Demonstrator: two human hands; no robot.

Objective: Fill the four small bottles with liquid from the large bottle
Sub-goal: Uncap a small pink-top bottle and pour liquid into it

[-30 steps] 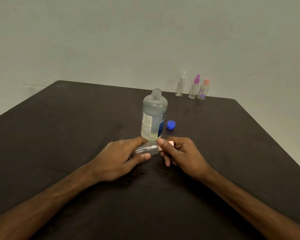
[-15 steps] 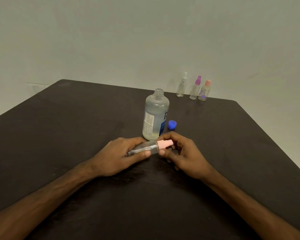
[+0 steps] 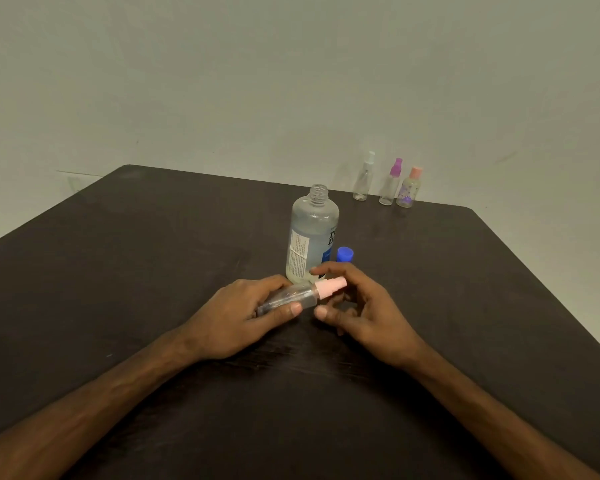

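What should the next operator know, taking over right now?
Left hand grips a small bottle, held tilted, pink cap on.
Right hand open, fingers around that cap, not gripping.
Large bottle upright, uncapped; blue cap beside it.
At the far edge: three capped small bottles.
Done: large bottle opened.
Left: uncap, fill all four; fill levels unreadable.

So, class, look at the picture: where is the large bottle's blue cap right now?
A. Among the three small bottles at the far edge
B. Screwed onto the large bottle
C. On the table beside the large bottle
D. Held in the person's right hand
C: the blue cap sits on the table just to the right of the large bottle, whose threaded neck is bare.
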